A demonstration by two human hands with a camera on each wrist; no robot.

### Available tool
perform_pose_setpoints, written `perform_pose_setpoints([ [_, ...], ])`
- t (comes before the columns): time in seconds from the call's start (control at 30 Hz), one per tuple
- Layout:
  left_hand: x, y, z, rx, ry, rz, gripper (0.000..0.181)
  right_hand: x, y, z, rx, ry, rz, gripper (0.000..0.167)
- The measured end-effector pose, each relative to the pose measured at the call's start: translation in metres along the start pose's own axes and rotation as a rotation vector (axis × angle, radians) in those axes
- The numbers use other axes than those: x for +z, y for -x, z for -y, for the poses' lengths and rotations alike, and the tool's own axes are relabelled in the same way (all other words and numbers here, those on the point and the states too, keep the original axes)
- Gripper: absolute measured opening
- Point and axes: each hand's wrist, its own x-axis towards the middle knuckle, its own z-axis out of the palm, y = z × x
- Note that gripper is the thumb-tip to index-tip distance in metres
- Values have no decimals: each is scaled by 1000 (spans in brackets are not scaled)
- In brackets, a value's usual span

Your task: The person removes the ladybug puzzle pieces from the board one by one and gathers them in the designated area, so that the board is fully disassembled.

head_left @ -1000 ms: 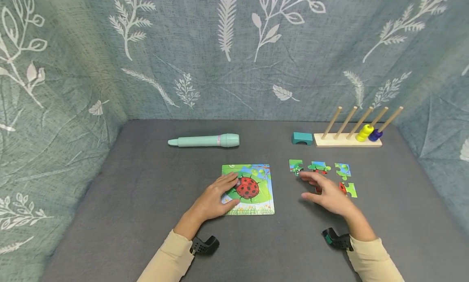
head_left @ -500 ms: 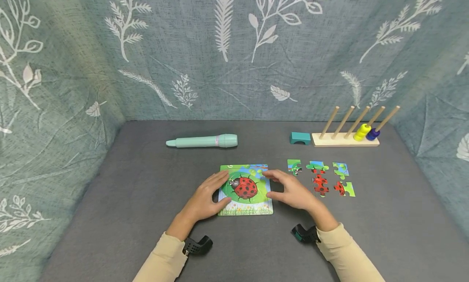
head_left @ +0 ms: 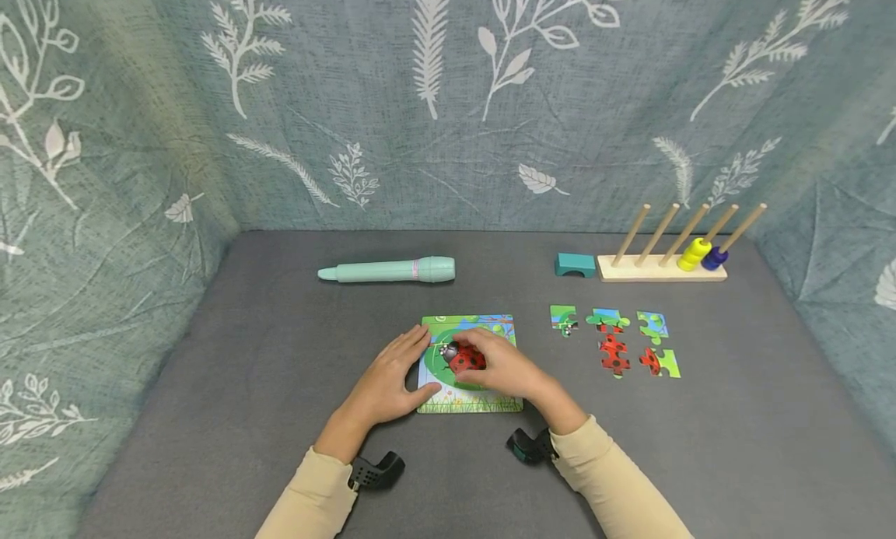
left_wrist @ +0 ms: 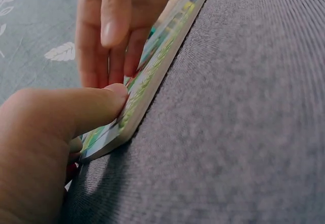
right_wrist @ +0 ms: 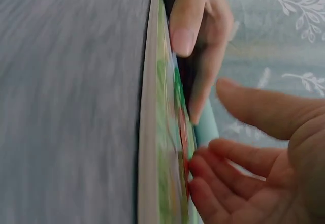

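Note:
A ladybug jigsaw puzzle board (head_left: 469, 404) lies flat before me, its green and blue picture partly covered by my hands. My left hand (head_left: 388, 383) rests at its left edge; in the left wrist view the thumb (left_wrist: 96, 109) lies over the board's corner. Over the ladybug picture is my right hand (head_left: 507, 368), fingers slightly bent. The right wrist view shows its fingertips close to or touching the board (right_wrist: 149, 132), with the thumb (right_wrist: 254, 107) raised apart and nothing visible in its grasp. Several loose puzzle pieces (head_left: 614, 356) lie to the right of the board.
A pale green microphone-shaped object (head_left: 385, 271) lies behind the board. At the back right stand a teal arch block (head_left: 575, 264) and a wooden peg stand (head_left: 637, 271) with yellow beads (head_left: 694, 254) and dark blue beads (head_left: 715, 258). A patterned curtain (head_left: 448, 158) hangs behind the table.
My right hand has moved left from above the loose pieces to over the puzzle board. My left hand has shifted slightly left, off the picture to the board's left edge.

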Motion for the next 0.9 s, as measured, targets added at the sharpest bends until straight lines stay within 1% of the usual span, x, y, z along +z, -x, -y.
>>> perform_pose_setpoints([
  [0.13, 2, 1, 0, 6, -7, 4, 74, 11, -3, -1, 24, 17, -36, 53],
  [0.27, 2, 2, 0, 10, -9, -10, 73, 19, -4, -3, -2, 63, -62, 51],
  [0.4, 2, 1, 0, 17, -13, -13, 72, 23, -3, -4, -6, 98, -70, 50],
  [0.5, 1, 0, -1, 14, -15, -8, 72, 24, -3, -4, 7, 102, -71, 49],
  [0.73, 1, 0, -1, -1, -17, 5, 73, 26, -3, -1, 3, 74, -95, 44],
  [0.9, 3, 0, 0, 8, -12, -7, 73, 27, -3, 0, 29, 55, -101, 43],
])
